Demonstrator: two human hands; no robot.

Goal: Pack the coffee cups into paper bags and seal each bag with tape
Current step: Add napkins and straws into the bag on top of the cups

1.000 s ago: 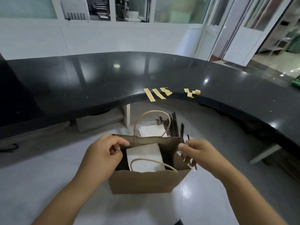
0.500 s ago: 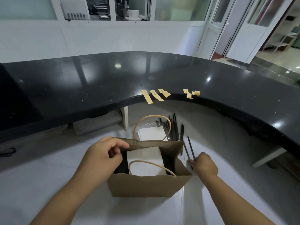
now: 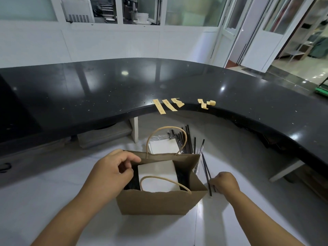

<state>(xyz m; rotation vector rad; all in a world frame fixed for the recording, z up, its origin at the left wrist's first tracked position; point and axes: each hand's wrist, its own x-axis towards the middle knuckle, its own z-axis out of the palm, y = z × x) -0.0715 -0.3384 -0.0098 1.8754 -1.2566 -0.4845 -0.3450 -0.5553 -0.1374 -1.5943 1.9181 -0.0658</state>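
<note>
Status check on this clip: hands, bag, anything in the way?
Left hand grips bag rim. Right hand pinches black straw beside bag. Bag open, unsealed; tape strips on counter edge.

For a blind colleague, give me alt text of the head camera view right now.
A left hand grips the rim of an open brown paper bag holding a white box, while the right hand picks up black straws beside it. Tape strips hang from the black counter.
</note>
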